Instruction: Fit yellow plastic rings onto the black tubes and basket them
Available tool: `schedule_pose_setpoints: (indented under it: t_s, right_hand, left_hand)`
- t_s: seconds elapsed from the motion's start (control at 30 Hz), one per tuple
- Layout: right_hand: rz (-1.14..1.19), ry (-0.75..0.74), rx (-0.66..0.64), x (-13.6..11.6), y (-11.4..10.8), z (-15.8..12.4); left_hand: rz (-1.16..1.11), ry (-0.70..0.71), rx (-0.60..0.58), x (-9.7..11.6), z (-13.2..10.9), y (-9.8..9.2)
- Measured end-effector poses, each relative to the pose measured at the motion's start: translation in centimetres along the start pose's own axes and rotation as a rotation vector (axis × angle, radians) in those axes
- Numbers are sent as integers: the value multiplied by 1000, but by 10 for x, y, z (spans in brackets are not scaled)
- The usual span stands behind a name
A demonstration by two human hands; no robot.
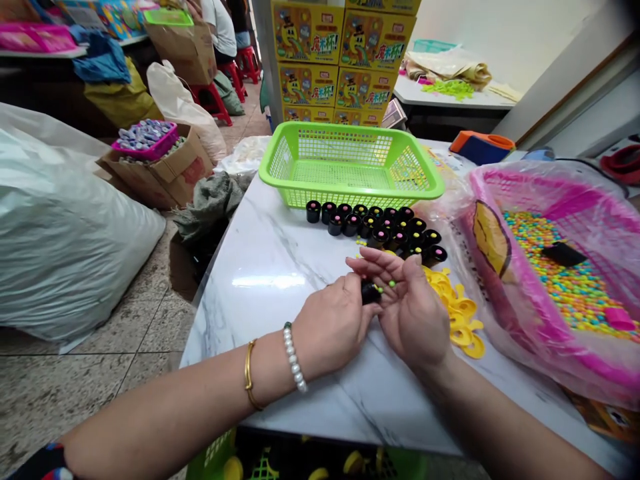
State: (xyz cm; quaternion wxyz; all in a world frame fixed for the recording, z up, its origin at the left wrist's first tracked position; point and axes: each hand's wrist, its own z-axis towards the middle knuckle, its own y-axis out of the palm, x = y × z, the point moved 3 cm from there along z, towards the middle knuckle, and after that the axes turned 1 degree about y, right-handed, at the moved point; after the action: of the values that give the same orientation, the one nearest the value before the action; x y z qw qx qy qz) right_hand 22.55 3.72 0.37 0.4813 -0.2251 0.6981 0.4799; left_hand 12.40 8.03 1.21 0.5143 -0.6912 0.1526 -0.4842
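My left hand (335, 327) grips a small black cylindrical cup (371, 292) at its fingertips, above the white marble table (280, 320). My right hand (413, 310) lies cupped and palm up just beside that cup, fingers apart. A few tiny green and yellow beads (385, 285) show between the cup and my right fingers. Close behind my hands stand several black cups with coloured tops (380, 230) in rows. Yellow plastic caps (463, 317) lie in a heap to the right of my right hand.
A lime-green plastic basket (350, 163) stands at the table's far side. On the right, a pink basket (565, 267) lined with clear plastic holds many coloured beads. Stacked printed cartons (345, 60) stand behind the table. A large white sack (65, 233) rests on the floor at left.
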Motion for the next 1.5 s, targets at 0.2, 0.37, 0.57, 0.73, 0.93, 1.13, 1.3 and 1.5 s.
schedule_pose_setpoints:
  t_s: [0.2, 0.37, 0.57, 0.73, 0.93, 1.13, 1.3, 1.5]
  right_hand:
    - [-128, -9, 103, 8, -9, 3]
    - [84, -44, 192, 2, -12, 7]
    - [172, -103, 176, -8, -9, 4]
    - [-68, -176, 149, -5, -7, 4]
    - [-500, -249, -18, -5, 0, -3]
    - [-789, -320, -231, -2, 4, -7]
    - [-652, -181, -224, 2, 2, -4]
    - [-112, 63, -201, 2, 2, 3]
  left_hand:
    - [6, 49, 29, -1, 5, 12]
    - [28, 91, 78, 1, 10, 14]
    - [-90, 33, 95, 5, 10, 17]
    - [-108, 34, 76, 4, 12, 18]
    - [-178, 86, 68, 1, 9, 19]
    - [-303, 213, 161, -8, 2, 18]
    - [-519, 236, 177, -13, 1, 3]
    - [-561, 232, 220, -21, 4, -17]
